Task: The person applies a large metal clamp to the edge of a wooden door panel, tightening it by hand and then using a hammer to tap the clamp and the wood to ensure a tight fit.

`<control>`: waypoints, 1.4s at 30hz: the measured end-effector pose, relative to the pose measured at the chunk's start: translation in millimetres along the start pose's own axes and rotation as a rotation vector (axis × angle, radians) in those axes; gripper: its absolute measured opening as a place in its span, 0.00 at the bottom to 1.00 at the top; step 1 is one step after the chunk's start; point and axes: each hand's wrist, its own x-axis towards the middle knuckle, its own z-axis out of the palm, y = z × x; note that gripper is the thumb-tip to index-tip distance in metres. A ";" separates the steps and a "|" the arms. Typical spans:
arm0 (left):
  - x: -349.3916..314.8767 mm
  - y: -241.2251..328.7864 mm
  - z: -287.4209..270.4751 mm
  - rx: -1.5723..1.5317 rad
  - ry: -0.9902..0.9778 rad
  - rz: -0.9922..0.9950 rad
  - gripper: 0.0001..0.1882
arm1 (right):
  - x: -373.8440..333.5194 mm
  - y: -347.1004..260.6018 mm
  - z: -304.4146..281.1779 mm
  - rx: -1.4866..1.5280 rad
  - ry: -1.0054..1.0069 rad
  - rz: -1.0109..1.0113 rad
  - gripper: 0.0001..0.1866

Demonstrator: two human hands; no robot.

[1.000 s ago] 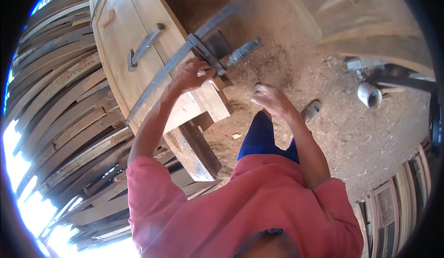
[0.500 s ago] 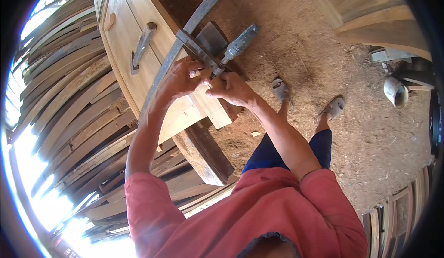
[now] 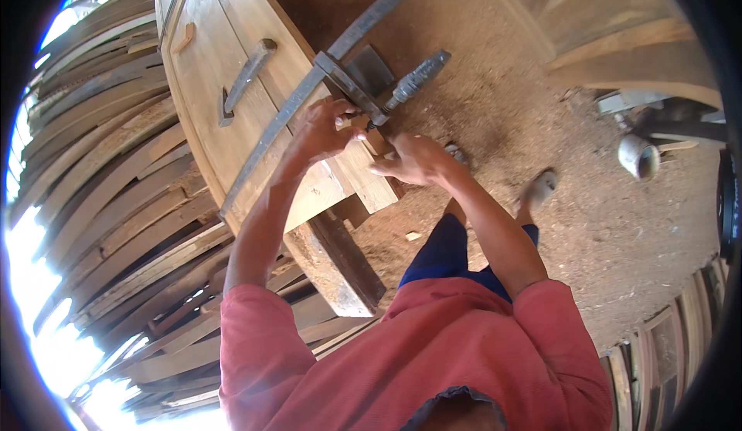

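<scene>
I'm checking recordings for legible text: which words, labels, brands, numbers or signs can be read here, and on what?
None: no word, label, brand, number or sign is readable in this head view.
Grey metal bar clamp, pale wooden panel, red short-sleeved shirt: no lettering I can make out.
Black curved object at the right rim: any marks are too small and blurred to read.
</scene>
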 end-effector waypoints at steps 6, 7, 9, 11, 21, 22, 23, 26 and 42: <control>-24.4 7.6 21.2 -0.105 0.301 0.009 0.23 | -76.6 -70.3 -50.0 -0.279 0.508 -0.013 0.24; -30.3 17.0 25.0 -0.098 0.398 0.046 0.23 | -83.7 -86.1 -57.3 -0.286 0.647 -0.043 0.22; -42.8 46.5 36.1 -0.187 0.592 0.192 0.23 | -88.4 -103.8 -72.9 -0.398 0.693 -0.030 0.22; -74.3 87.4 56.0 -0.556 0.544 0.285 0.25 | -81.1 -107.8 -80.2 -0.408 0.776 -0.007 0.22; -58.8 152.2 150.1 -2.279 0.406 -0.244 0.45 | -28.0 -47.4 -139.2 -1.160 0.491 -0.129 0.23; -45.9 152.7 148.5 -2.294 0.448 -0.256 0.45 | -5.2 -58.4 -159.6 -1.012 0.104 0.006 0.21; -32.7 153.7 152.2 -2.591 0.536 -0.236 0.44 | 14.3 -65.3 -173.8 -0.847 -0.278 0.152 0.19; 11.2 151.4 168.2 -2.953 0.852 -0.179 0.34 | 61.1 -46.4 -198.2 -0.315 -0.716 0.554 0.17; 51.2 149.4 144.6 -2.732 1.824 -0.031 0.17 | 59.5 -46.1 -188.2 -0.736 -0.559 -0.151 0.18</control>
